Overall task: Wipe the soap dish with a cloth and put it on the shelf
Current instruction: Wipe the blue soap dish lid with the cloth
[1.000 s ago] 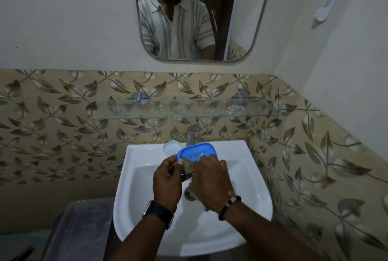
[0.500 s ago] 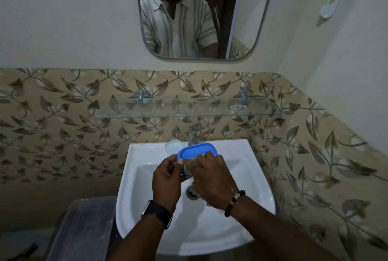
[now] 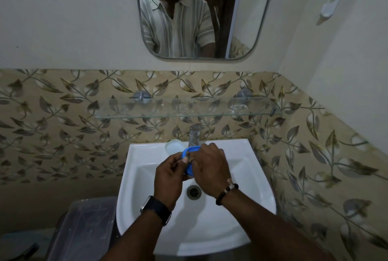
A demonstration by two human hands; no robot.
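Observation:
A blue plastic soap dish [image 3: 189, 161] is held over the white sink [image 3: 249, 178], tilted on its edge. My left hand [image 3: 169, 176] pinches its left rim. My right hand [image 3: 211, 167] lies over the dish and hides most of it, fingers closed on a small tan cloth [image 3: 190, 158], of which only a bit shows between the hands. The glass shelf [image 3: 159, 111] is fixed to the leaf-patterned tiles above the tap and has nothing on it.
A chrome tap [image 3: 194, 134] stands just behind the hands, and a pale soap bar [image 3: 173, 146] lies on the sink's back rim. A mirror [image 3: 241, 14] hangs above. A clear plastic bin [image 3: 88, 229] sits low at the left. The right wall bears a white hook [image 3: 330, 5].
The dish has turned from showing its blue face to standing on edge. My right hand has slid up over it and both hands have shifted slightly toward the tap.

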